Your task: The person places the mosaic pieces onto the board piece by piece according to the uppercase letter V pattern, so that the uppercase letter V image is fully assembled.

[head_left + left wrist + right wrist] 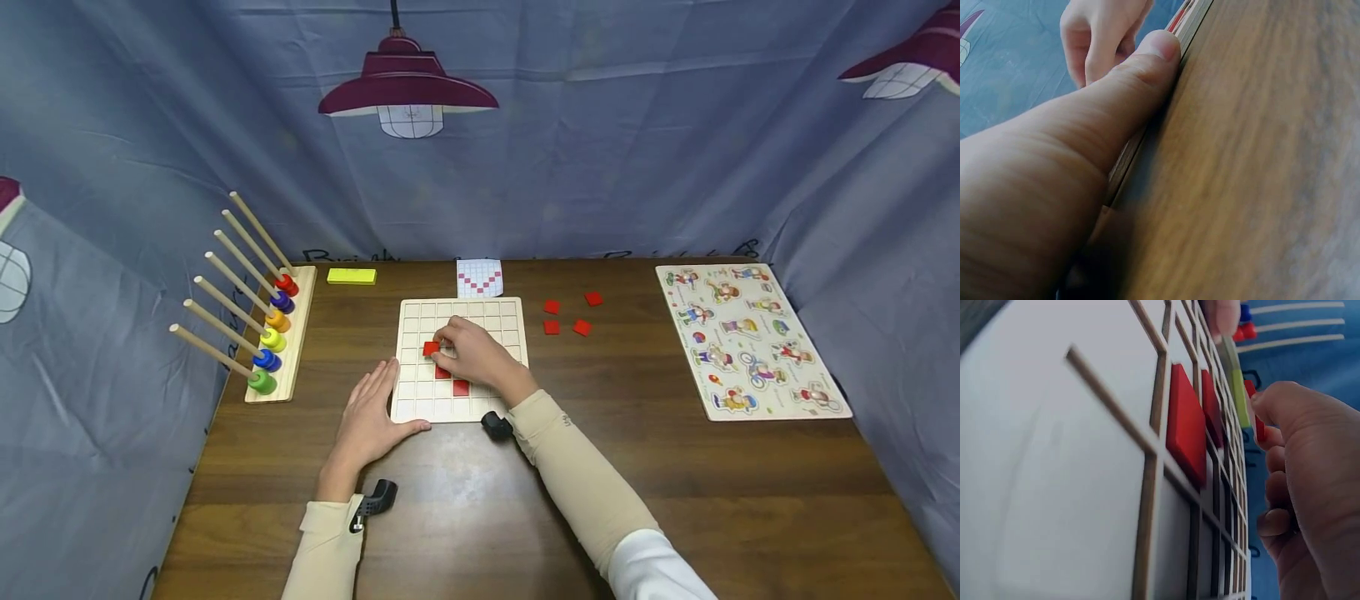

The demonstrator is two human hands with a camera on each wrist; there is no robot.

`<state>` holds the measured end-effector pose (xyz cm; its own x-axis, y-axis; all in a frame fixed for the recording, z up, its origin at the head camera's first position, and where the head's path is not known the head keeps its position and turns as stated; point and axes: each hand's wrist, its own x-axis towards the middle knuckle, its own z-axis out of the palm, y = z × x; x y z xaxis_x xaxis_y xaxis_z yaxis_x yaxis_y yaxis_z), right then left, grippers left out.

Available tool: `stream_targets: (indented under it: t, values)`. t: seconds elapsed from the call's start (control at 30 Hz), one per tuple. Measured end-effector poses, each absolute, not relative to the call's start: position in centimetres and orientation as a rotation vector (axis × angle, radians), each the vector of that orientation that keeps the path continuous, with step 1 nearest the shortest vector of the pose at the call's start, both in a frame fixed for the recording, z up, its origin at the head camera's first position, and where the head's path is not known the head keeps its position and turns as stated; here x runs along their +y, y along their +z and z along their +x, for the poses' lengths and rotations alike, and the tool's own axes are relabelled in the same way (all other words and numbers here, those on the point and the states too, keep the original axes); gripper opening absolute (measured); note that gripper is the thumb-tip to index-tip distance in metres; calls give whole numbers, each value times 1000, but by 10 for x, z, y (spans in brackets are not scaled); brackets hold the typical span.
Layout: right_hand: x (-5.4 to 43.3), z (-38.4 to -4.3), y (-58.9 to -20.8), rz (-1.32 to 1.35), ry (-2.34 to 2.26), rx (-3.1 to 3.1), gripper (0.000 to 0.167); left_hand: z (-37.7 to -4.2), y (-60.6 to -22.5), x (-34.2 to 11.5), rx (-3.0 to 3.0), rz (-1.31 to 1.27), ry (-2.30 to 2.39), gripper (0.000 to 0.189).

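A pale wooden grid board (412,408) lies on the table with two red square tiles (461,388) set in its cells along a diagonal. Between thumb and fingertips, my right hand (476,354) pinches another red tile (431,348), over the board's left part. The right wrist view shows this pinched tile (1259,419) raised off the grid, beyond the two seated tiles (1185,428). My left hand (367,425) rests at the board's near left corner, fingers along the left edge and thumb (1141,69) stretched against the front edge.
Behind the board is a pattern card (480,277) with red squares in a V. Several loose red tiles (552,327) lie to the right. A peg stand with coloured rings (292,367) and a yellow block (351,277) are left; a picture puzzle board (750,342) lies far right.
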<state>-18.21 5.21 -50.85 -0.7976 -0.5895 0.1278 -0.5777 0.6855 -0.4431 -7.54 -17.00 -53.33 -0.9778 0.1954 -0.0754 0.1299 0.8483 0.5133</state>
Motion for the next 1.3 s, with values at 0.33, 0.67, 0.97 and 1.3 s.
stream_targets:
  t: [0.33,0.67,0.97,1.3]
  values:
    - [39,-184,-507,-975,-634,2838,28,-77,-530,-170,2890,267,814,125]
    - [34,-178,-505,-944,-655,2853,27,-75,-529,-172,2908,262,791,124]
    - [30,-175,-509,-904,-666,2882,28,-73,-531,-170,2909,251,813,124]
    - [104,-167,-511,-655,-1147,2903,37,-74,-533,-170,2895,236,822,126]
